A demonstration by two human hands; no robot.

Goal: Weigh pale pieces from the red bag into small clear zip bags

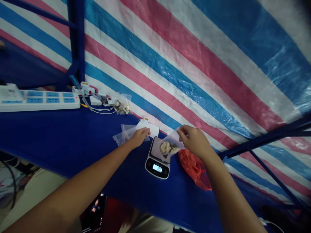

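Note:
A clear plastic bag with pale, dried-looking pieces point(166, 148) lies over the plate of a digital scale point(157, 166), whose display is lit. My right hand point(190, 137) pinches the upper right corner of this bag. To the left of the scale, my left hand point(141, 136) has its fingers closed at the edge of a white paper point(154, 130); whether it grips the paper is hard to tell. Flat clear bags point(122, 135) lie beside and under that hand. A red plastic bag point(194, 170) sits right of the scale, below my right hand.
On the blue table point(60, 136), a long power strip point(48, 98) stands at the left. Cables and chargers point(96, 99) and another filled clear bag point(122, 105) are near the striped sheet point(155, 74). A lit phone screen point(94, 210) is below the table's front edge.

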